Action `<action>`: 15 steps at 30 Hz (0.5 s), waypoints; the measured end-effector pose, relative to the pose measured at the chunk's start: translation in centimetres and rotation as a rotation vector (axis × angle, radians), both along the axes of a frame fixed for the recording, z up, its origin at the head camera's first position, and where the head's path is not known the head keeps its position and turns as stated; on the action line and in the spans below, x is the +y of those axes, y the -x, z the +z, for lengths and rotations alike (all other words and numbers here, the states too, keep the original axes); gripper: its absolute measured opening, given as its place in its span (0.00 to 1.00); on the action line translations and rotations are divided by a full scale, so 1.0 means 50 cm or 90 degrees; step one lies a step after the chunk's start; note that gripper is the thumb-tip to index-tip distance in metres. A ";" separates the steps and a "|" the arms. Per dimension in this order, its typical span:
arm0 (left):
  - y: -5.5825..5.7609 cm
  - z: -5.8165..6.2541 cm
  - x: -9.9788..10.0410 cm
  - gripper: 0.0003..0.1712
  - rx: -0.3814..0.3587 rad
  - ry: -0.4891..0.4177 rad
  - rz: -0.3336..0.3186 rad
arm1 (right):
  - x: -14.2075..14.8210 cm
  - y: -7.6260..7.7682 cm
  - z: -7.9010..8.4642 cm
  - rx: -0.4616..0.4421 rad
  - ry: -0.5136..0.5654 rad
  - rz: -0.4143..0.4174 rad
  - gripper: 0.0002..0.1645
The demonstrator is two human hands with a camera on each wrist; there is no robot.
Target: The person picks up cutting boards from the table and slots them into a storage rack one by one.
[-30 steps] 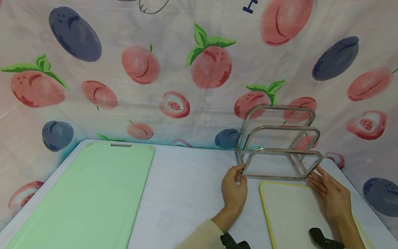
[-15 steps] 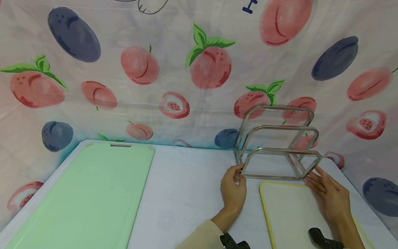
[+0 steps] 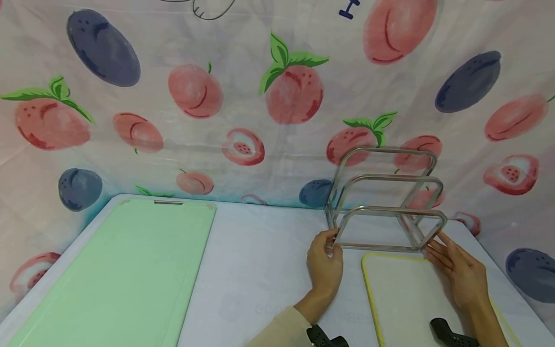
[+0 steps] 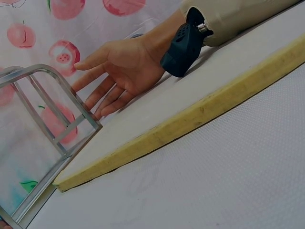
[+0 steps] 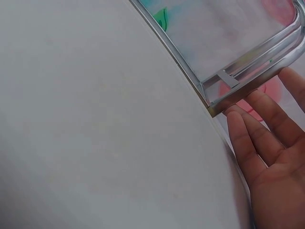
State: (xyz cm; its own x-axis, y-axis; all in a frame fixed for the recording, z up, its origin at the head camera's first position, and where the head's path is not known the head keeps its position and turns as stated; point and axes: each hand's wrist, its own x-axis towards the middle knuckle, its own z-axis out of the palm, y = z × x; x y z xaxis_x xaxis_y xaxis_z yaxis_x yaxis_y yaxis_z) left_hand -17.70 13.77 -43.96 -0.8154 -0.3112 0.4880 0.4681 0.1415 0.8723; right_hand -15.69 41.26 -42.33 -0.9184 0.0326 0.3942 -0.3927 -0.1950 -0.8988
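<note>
A silver metal rack point(image 3: 392, 210) with three upright loops stands at the back right of the table, against the patterned backdrop. My left hand point(image 3: 325, 271) holds its front left corner, fingers and thumb bent around the tube. Along the opposite front corner, my right hand point(image 3: 467, 277) touches the frame with nearly straight fingers, seen palm-side in the right wrist view beside the rack's side tube point(image 5: 252, 90). Directly in front of the rack lies a white cutting board point(image 3: 403, 294) with a yellow edge; my right forearm passes over part of it.
A large light green cutting board point(image 3: 125, 270) with a handle slot lies on the left of the white-covered table point(image 3: 251, 270). Behind everything hangs a fruit-print cloth point(image 3: 243, 58). Each wrist wears a black camera mount.
The rack has shifted slightly to the left, and both hands have moved along with it. Both cutting boards stay where they were.
</note>
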 end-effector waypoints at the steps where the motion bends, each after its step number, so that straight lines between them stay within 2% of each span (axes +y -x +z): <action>1: 0.000 0.000 0.000 0.20 0.001 -0.001 0.001 | 0.000 -0.001 0.000 -0.004 -0.006 -0.006 0.25; 6: 0.000 0.001 0.001 0.20 0.000 -0.005 0.002 | 0.001 -0.002 0.002 -0.026 -0.031 -0.025 0.26; 15: -0.001 0.001 0.000 0.19 -0.013 -0.002 0.005 | 0.002 -0.002 0.001 -0.036 -0.036 -0.034 0.26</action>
